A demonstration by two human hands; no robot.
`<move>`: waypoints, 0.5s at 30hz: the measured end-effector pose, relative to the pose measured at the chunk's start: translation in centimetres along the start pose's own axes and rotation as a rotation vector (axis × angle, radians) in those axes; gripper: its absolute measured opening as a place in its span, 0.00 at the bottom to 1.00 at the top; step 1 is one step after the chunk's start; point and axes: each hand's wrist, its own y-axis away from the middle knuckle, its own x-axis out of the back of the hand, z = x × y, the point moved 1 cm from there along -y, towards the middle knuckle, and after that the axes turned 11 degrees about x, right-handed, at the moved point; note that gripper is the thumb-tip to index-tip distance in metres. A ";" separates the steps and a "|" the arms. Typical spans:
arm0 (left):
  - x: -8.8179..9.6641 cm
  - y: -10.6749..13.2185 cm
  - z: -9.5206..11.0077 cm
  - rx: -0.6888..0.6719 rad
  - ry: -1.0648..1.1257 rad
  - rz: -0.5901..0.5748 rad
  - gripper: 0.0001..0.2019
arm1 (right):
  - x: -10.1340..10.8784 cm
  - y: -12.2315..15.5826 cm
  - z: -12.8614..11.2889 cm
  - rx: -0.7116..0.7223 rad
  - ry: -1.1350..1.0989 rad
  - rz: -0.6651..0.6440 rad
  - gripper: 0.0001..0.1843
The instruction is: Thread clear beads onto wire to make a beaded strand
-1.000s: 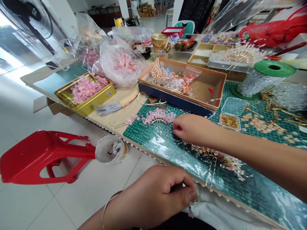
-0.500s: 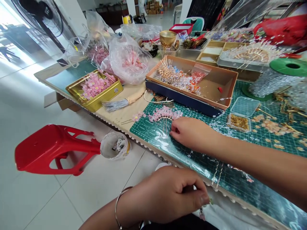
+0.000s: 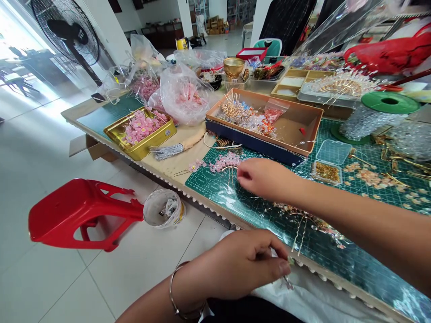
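Observation:
My right hand (image 3: 266, 178) reaches across the green cutting mat (image 3: 353, 260), its fingers curled together beside a pink flower hair comb (image 3: 226, 163) that lies on the mat. What the fingertips pinch, if anything, is too small to see. My left hand (image 3: 235, 264) hovers below the table edge over my lap, its fingers pinched on a small wire piece (image 3: 288, 274) that I cannot name. Under my right forearm lies another beaded hairpin (image 3: 310, 224).
A gold tin of pink flowers (image 3: 141, 130), a wire bundle (image 3: 170, 150), a cardboard tray of beaded combs (image 3: 269, 119), clear bead boxes (image 3: 328, 170) and plastic bags (image 3: 183, 94) crowd the table. A red stool (image 3: 77, 213) lies tipped on the floor by a small tub (image 3: 164, 208).
The view has tilted up and shifted slightly. My right hand slid a little left toward the pink comb. My left hand stays pinched near my lap.

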 end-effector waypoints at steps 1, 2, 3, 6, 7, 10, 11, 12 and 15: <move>-0.1 -0.1 -0.1 0.011 0.046 0.003 0.12 | 0.6 0.2 0.7 -0.043 -0.061 0.053 0.13; -0.2 -0.2 -0.2 0.017 0.095 0.004 0.12 | 1.2 0.6 1.5 -0.087 -0.129 0.112 0.12; -0.3 -0.3 -0.3 0.014 0.147 0.001 0.13 | 1.6 1.0 2.2 -0.131 -0.201 0.176 0.12; -0.7 -1.0 -0.6 -0.029 0.303 -0.034 0.18 | 2.5 2.4 4.4 -0.213 -0.433 0.372 0.11; -0.8 -1.3 -0.6 -0.040 0.346 -0.051 0.21 | 2.7 2.9 5.0 -0.220 -0.508 0.437 0.11; -1.3 -2.0 -0.5 -0.045 0.406 -0.055 0.26 | 3.3 4.1 6.2 -0.208 -0.705 0.633 0.11; -1.5 -2.2 -0.3 -0.040 0.404 -0.046 0.26 | 3.6 4.4 6.5 -0.201 -0.760 0.692 0.11; -1.7 -2.2 -0.2 -0.035 0.394 -0.036 0.25 | 4.0 4.6 6.7 -0.193 -0.811 0.744 0.12; -2.2 -2.1 0.4 -0.038 0.342 -0.015 0.26 | 5.7 5.5 6.9 -0.164 -0.929 0.835 0.14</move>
